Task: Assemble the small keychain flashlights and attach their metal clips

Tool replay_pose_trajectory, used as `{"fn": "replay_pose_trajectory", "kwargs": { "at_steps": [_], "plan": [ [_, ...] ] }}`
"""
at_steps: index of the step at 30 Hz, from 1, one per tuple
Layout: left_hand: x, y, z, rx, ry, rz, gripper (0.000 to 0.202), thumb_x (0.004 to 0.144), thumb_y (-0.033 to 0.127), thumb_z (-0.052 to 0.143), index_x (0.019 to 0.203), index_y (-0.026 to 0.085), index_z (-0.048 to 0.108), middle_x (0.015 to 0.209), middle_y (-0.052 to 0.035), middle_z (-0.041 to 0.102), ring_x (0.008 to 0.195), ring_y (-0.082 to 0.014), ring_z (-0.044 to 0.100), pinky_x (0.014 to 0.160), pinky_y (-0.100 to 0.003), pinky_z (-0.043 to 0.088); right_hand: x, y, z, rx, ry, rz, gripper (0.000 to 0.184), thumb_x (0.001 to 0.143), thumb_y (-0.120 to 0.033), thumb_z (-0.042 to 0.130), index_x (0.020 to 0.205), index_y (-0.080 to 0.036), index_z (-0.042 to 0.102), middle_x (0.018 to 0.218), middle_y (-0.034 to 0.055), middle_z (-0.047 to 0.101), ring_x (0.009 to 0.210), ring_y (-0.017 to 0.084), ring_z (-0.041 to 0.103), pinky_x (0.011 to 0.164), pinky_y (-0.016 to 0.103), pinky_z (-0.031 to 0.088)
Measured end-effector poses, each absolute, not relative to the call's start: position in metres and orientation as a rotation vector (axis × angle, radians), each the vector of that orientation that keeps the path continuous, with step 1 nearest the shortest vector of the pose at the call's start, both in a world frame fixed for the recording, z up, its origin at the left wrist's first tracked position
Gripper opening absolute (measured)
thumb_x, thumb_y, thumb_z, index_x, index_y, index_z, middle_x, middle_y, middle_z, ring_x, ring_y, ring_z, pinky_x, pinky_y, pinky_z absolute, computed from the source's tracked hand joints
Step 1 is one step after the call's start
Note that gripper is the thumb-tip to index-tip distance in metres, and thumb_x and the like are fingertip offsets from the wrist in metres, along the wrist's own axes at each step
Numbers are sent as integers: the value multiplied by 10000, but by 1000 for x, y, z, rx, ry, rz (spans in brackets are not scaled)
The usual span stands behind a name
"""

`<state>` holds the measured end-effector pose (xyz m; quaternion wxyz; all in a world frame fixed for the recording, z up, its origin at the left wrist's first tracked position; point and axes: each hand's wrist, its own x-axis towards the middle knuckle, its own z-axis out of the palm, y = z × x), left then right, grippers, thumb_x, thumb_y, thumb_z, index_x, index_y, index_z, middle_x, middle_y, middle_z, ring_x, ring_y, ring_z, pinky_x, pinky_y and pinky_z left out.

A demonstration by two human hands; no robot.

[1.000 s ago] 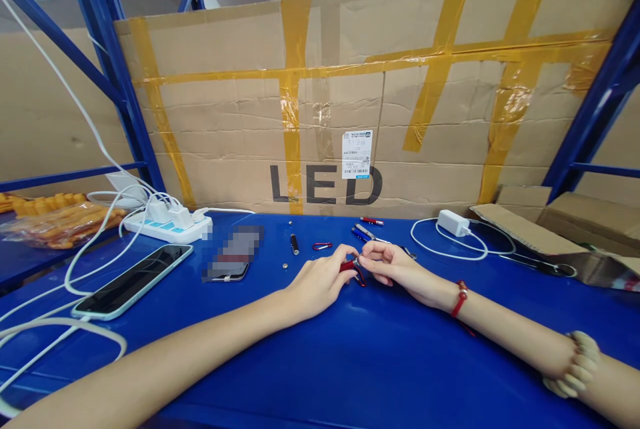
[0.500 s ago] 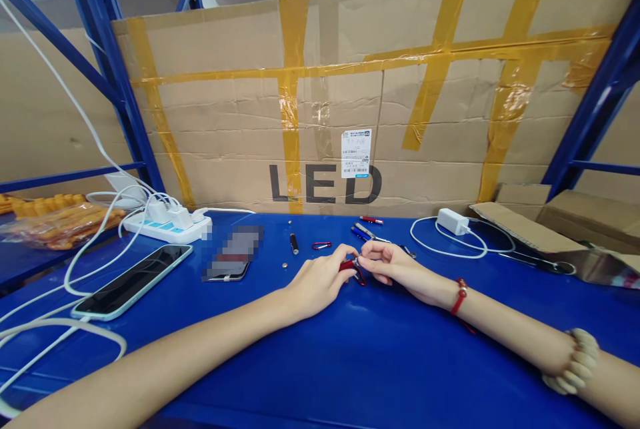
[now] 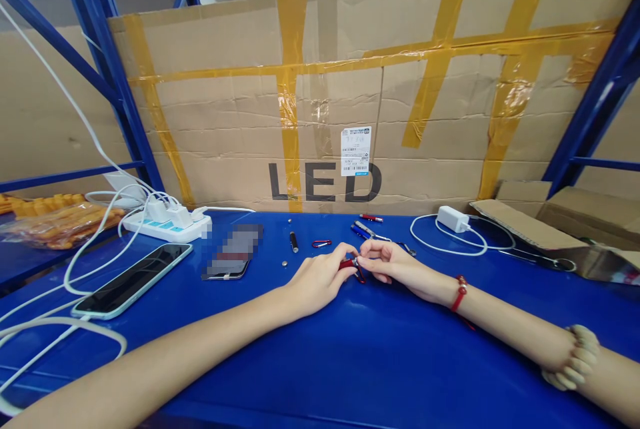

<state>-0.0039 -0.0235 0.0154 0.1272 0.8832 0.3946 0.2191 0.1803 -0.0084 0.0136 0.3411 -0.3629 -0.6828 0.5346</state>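
Observation:
Both of my hands meet over the blue table near its middle. My left hand is closed around a small red cylinder, a keychain flashlight. My right hand pinches the end of the same red piece with its fingertips, where a red carabiner clip hangs down. A red bead bracelet circles my right wrist. Just beyond my hands lie a loose red carabiner, a small black cylinder, and a few red and blue pen-like lights.
A taped cardboard sheet marked LED stands behind the table. At the left lie a phone, a white power strip with white cables, and a bag of orange items. A white charger and cardboard boxes are at the right.
My hands stay together on the red flashlight; only small finger shifts show. The view has tilted slightly.

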Motion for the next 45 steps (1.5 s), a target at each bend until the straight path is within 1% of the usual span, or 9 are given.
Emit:
{"fn": "replay_pose_trajectory", "kwargs": {
  "at_steps": [6, 14, 23, 29, 45],
  "plan": [
    [-4, -23, 15, 2571, 1158, 623, 199, 901, 291, 372, 1096, 268, 399, 931, 7, 655, 856, -205, 631, 690, -284, 465, 180, -9, 15, -965, -1789, 1382, 358, 686, -451, 657, 755, -152, 474, 611, -38, 521, 432, 27, 339, 425, 192, 192],
    [-3, -24, 18, 2559, 1156, 610, 191, 897, 276, 383, 1086, 268, 405, 957, 6, 653, 867, -205, 629, 703, -294, 467, 182, -6, 13, -949, -1794, 1399, 347, 697, -442, 656, 764, -155, 472, 612, -39, 521, 437, 29, 350, 422, 189, 211],
    [-3, -24, 18, 2577, 1162, 591, 208, 902, 292, 374, 1108, 269, 396, 995, -4, 648, 904, -212, 620, 730, -308, 466, 181, -5, 11, -942, -1791, 1415, 339, 700, -440, 657, 763, -157, 481, 613, -42, 520, 434, 27, 349, 413, 185, 226],
    [-3, -24, 18, 2584, 1157, 589, 211, 904, 295, 374, 1112, 261, 397, 983, -8, 651, 904, -220, 622, 732, -317, 469, 182, -5, 11, -940, -1795, 1412, 333, 709, -438, 650, 760, -158, 479, 617, -41, 517, 437, 28, 352, 410, 182, 224],
    [-4, -22, 15, 2587, 1129, 598, 203, 907, 303, 365, 1103, 265, 403, 1029, -2, 640, 930, -205, 613, 757, -297, 464, 183, -5, 10, -944, -1822, 1391, 314, 722, -426, 640, 758, -158, 479, 622, -38, 528, 438, 27, 358, 415, 179, 239]
  ]
}}
